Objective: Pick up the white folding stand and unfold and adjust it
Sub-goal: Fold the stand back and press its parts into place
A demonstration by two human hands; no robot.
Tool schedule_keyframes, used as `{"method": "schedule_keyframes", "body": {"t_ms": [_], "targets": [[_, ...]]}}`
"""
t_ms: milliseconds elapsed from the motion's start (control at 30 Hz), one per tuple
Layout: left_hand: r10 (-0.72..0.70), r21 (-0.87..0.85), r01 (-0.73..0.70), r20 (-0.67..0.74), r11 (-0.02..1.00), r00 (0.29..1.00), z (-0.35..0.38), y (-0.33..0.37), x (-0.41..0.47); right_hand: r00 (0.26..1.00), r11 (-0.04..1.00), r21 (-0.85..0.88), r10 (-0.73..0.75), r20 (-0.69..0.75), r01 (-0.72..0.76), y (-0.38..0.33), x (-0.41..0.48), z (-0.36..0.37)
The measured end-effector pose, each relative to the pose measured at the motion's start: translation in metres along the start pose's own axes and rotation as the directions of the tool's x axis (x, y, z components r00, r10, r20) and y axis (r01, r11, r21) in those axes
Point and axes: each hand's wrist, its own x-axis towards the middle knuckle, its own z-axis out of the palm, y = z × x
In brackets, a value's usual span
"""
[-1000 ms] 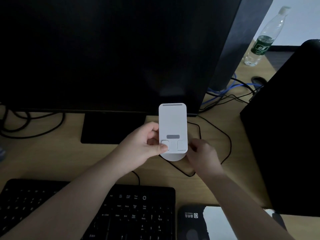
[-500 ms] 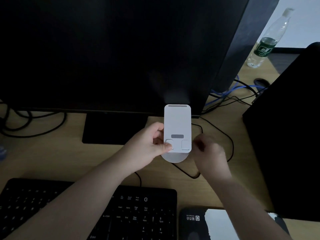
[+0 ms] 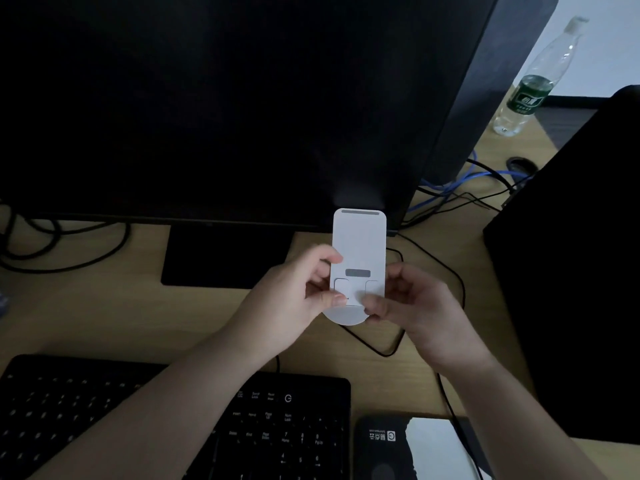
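Stand (image 3: 359, 244) upright between both hands

monitor (image 3: 207, 98) close behind, black tower (image 3: 571, 271) right, keyboard (image 3: 173, 420) near, bare desk (image 3: 86, 317) left

One stand (image 3: 359, 244), two hands – left (image 3: 298, 299), right (image 3: 420, 306) – one keyboard (image 3: 173, 420), one bottle (image 3: 535, 81).
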Motion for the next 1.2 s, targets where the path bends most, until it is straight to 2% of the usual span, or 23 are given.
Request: {"method": "schedule_keyframes", "body": {"t_ms": [67, 267, 400, 533, 667, 733, 867, 1033, 1200], "targets": [[-0.015, -0.007, 0.015, 0.008, 1.0, 1.0, 0.0, 0.001, 0.001, 1.0, 0.999, 0.021, 0.031, 0.006, -0.031, 0.0, 0.0, 0.0], [-0.175, -0.313, 0.175, 0.028, 0.934, 0.984, 0.0, 0.005, 0.0, 0.973, 0.956, 0.202, 0.186, 0.135, -0.211, 0.003, 0.001, -0.002], [-0.152, -0.365, 0.159, 0.048, 0.917, 0.987, 0.001, 0.004, 0.0, 0.956, 0.907, 0.318, 0.222, 0.194, -0.275, 0.003, 0.001, 0.002], [-0.11, -0.252, 0.114, 0.031, 0.961, 0.993, 0.005, 0.006, 0.001, 0.943, 0.864, 0.388, 0.258, 0.21, -0.322, 0.0, 0.002, -0.002], [-0.041, -0.002, 0.041, 0.047, 0.999, 0.998, 0.006, 0.009, 0.0, 0.947, 0.874, 0.368, 0.266, 0.182, -0.317, -0.001, 0.003, -0.005], [-0.031, 0.07, 0.028, 0.033, 0.997, 0.999, 0.007, 0.011, -0.001, 0.945, 0.877, 0.356, 0.277, 0.174, -0.323, 0.0, 0.003, -0.005], [-0.057, 0.091, 0.06, -0.029, 0.994, 0.998, 0.009, 0.014, -0.001, 0.939, 0.863, 0.377, 0.278, 0.201, -0.336, 0.004, 0.003, -0.003], [-0.102, 0.104, 0.102, -0.005, 0.989, 0.995, 0.008, 0.018, 0.0, 0.925, 0.863, 0.356, 0.275, 0.261, -0.357, 0.002, 0.002, -0.005], [-0.123, 0.132, 0.121, 0.01, 0.984, 0.992, 0.007, 0.022, 0.007, 0.943, 0.859, 0.395, 0.267, 0.199, -0.327, 0.0, 0.003, 0.001]]}}
